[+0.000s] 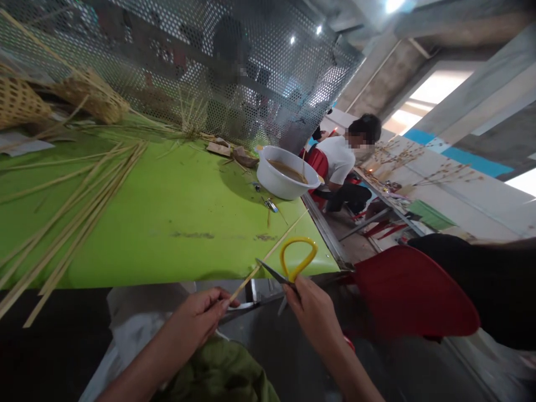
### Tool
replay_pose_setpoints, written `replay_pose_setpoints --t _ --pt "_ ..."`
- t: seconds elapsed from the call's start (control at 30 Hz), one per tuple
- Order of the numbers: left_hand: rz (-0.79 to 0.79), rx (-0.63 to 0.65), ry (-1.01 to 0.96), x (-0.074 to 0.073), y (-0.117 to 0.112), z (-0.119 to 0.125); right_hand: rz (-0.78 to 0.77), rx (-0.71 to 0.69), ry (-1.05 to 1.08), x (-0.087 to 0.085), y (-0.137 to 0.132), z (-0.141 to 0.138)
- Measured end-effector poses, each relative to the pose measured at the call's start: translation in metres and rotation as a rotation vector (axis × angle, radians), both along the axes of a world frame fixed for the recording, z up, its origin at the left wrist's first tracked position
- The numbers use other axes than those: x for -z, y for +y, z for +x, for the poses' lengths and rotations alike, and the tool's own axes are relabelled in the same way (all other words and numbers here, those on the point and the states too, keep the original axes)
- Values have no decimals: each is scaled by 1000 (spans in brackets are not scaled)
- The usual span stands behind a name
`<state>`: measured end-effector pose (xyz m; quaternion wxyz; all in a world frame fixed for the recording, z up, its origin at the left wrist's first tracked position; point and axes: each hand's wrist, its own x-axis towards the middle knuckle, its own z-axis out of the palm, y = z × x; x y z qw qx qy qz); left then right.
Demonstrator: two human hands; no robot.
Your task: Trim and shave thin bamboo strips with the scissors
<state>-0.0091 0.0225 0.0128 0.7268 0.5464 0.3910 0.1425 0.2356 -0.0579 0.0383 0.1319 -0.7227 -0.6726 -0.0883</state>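
My left hand [200,321] pinches the near end of a thin bamboo strip [272,251] that slants up and right over the edge of the green table [167,218]. My right hand [312,312] grips a pair of scissors with yellow handles [295,259]. The open blades sit across the strip just above my left fingers. Both hands hover just off the table's near right corner, over my lap.
A bundle of long bamboo strips [71,218] lies on the table's left. Woven baskets [90,95] stand at the back left before a perforated metal screen. A white bowl [287,173] of brown liquid sits at the far right. A red chair [412,296] and a crouching person [343,162] are to the right.
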Motion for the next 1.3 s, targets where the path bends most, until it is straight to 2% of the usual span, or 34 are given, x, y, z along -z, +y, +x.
replay_pose_setpoints --t 0.13,0.23,0.4,0.5,0.57,0.8,1.03,1.13,1.2,1.3 --pt "-12 -3 33 -11 2 1 28 79 -4 0 0 1" --pt "-15 -1 53 -16 4 0 6 24 38 1 -1 -1" --pt "-22 5 19 -7 5 1 52 58 37 0 -1 -1" --pt "-30 11 12 -2 6 3 32 18 35 1 -3 -5" --pt "-26 12 -9 -3 6 4 2 -12 46 2 -4 -7" --pt "-66 63 -32 -17 -1 -6 26 59 11 2 4 5" --pt "-32 0 29 -11 -4 -9 -19 77 -24 5 1 -4" --pt "-16 -30 12 -10 -3 -5 -31 13 -20 8 -3 -10" --pt "-8 -26 11 -10 -2 -3 -61 -25 12 8 -3 -8" --pt "21 -15 26 -11 -1 -2 -85 3 13 5 2 4"
